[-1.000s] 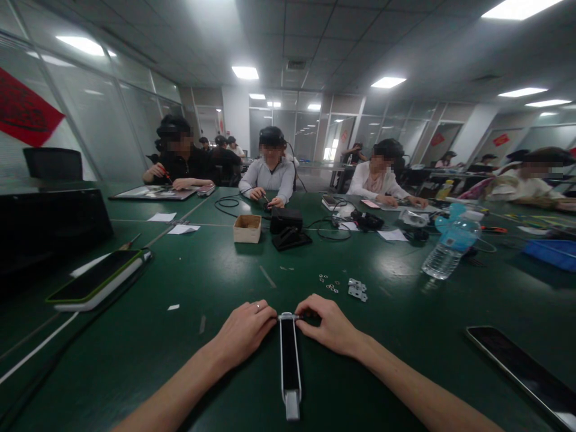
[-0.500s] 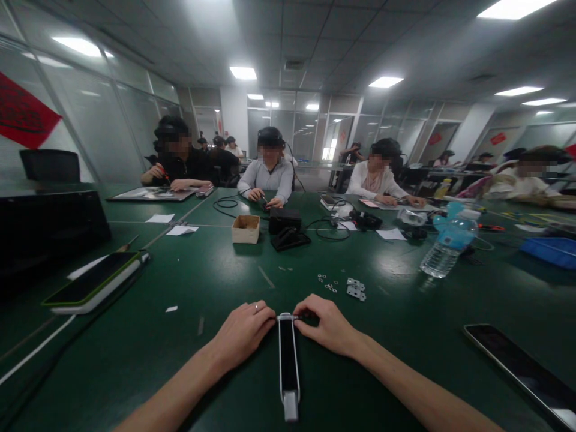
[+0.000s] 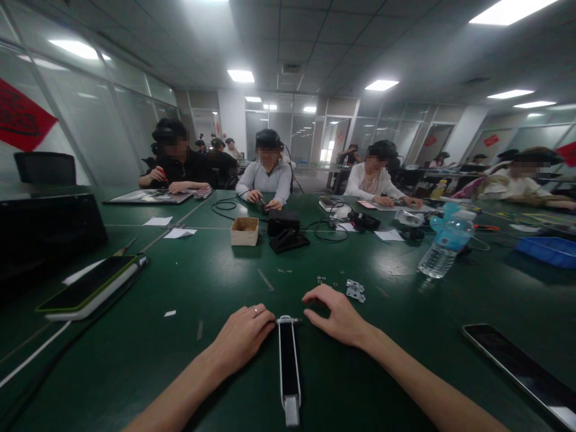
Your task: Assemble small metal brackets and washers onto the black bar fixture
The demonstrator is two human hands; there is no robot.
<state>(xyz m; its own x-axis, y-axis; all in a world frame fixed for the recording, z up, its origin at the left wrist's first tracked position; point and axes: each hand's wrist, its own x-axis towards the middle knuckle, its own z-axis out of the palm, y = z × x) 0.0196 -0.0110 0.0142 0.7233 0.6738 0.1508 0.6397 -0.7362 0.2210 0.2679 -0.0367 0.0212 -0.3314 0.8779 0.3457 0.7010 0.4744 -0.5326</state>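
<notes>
A long narrow black device with a silver frame [image 3: 288, 366] lies on the green table [image 3: 193, 282], its length running toward me. My left hand [image 3: 243, 336] rests against the device's far left end, fingers curled, a ring on one finger. My right hand [image 3: 335, 315] sits just right of that end, fingers spread and bent, fingertips on the table, off the device. Small metal washers [image 3: 326, 281] and two little metal plates [image 3: 355, 290] lie just beyond my right hand.
A dark phone [image 3: 517, 369] lies at the right, a green-cased tablet [image 3: 90, 288] at the left. A water bottle [image 3: 443, 246], a cardboard box [image 3: 245, 230], a black charger with cables [image 3: 285, 231] and a blue tray [image 3: 546, 249] stand farther off. Several people sit working across the table.
My right hand has let go of the device's far end and moved up and right toward the washers, fingers spreading. My left hand stays put.
</notes>
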